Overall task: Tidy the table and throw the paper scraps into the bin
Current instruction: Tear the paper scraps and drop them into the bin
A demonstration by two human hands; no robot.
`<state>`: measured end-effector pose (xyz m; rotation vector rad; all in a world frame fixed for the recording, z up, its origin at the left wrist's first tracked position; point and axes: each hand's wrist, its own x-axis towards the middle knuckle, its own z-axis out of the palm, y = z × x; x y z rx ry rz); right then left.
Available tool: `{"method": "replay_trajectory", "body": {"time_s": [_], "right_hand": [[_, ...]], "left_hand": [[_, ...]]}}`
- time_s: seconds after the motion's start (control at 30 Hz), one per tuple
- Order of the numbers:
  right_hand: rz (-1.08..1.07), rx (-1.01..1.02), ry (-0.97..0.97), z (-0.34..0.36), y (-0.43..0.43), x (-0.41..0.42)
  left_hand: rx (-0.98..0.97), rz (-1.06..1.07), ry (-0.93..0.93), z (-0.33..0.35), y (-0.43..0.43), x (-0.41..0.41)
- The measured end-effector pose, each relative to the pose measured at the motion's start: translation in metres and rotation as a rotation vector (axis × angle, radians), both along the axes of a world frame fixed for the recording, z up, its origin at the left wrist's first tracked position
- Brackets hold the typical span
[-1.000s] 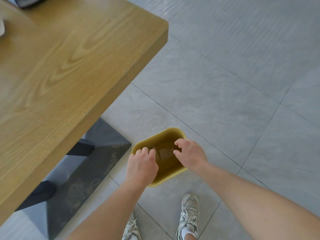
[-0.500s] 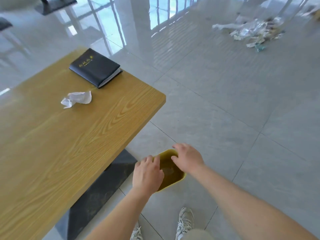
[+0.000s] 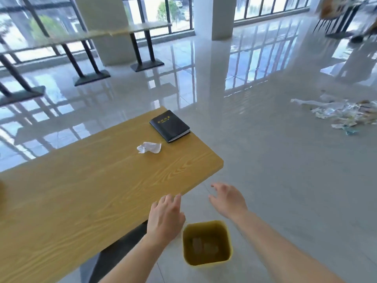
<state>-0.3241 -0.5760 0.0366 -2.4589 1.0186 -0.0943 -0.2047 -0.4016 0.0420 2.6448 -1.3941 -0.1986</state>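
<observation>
Shows left hand point(image 3: 165, 219) and right hand point(image 3: 228, 201) lifted clear of the yellow rectangular plastic bin point(image 3: 228, 245). Formerly curled at its rim, now spread.

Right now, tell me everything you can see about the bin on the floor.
The bin is a mustard-yellow tub, plastic by its look, squarish with rounded corners and no lid. It stands upright on the grey floor beside the table's near corner. Blurred scraps lie at its bottom. Neither the left hand nor the right hand touches it.
</observation>
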Motion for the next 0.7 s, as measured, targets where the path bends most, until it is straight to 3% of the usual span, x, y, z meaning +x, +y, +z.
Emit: {"method": "replay_trajectory", "body": {"time_s": [0.33,0.7], "right_hand": [[0.151,-0.064,-0.083,0.043,-0.008,0.057],[0.15,-0.036,-0.019,0.024,-0.018,0.163]], "left_hand": [[-0.057,0.188,-0.075,0.034,0.01,0.054],[-0.066,0.201,-0.03,0.02,-0.009,0.182]]}}
